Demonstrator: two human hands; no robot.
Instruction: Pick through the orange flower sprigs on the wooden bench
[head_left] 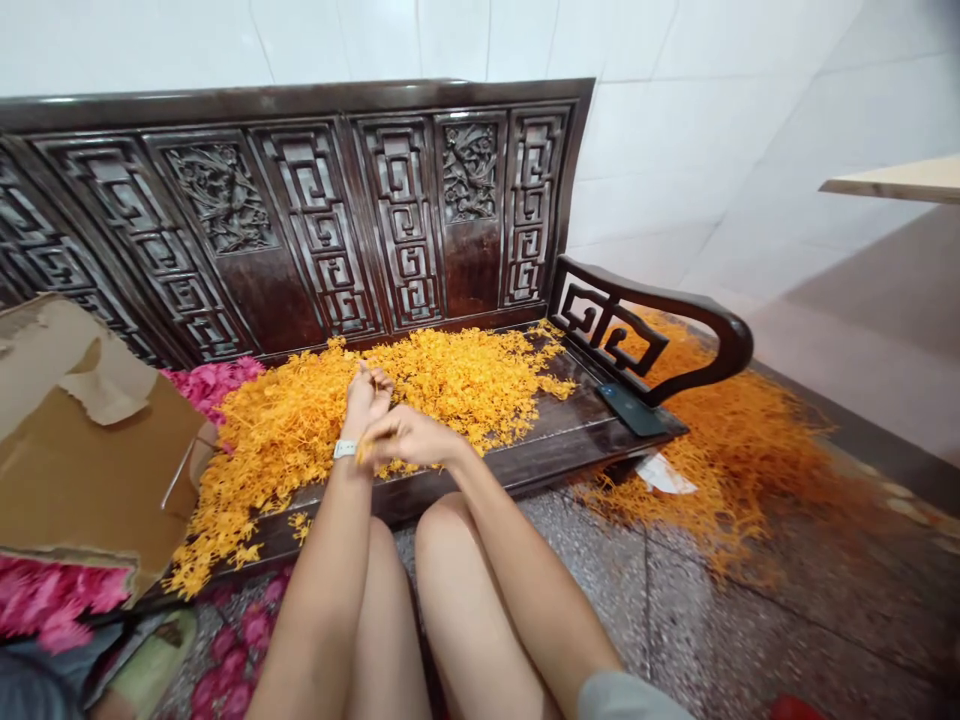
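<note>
A heap of small orange flower-like pieces (pixel 450 385) covers the seat of a dark carved wooden bench (pixel 555 440). My left hand (pixel 366 398) rests at the front of the heap, fingers curled around an orange piece, a white band on the wrist. My right hand (pixel 409 437) is just below and to the right of it, fingers pinched on orange pieces. The two hands touch or nearly touch. My bare knees are below them, close to the bench's front edge.
A torn cardboard box (pixel 90 450) lies at the left over pink pieces (pixel 214 380). A dark phone (pixel 630 408) sits on the seat by the armrest (pixel 675 330). More orange scraps (pixel 720 450) and a white paper (pixel 664 475) lie on the floor at the right.
</note>
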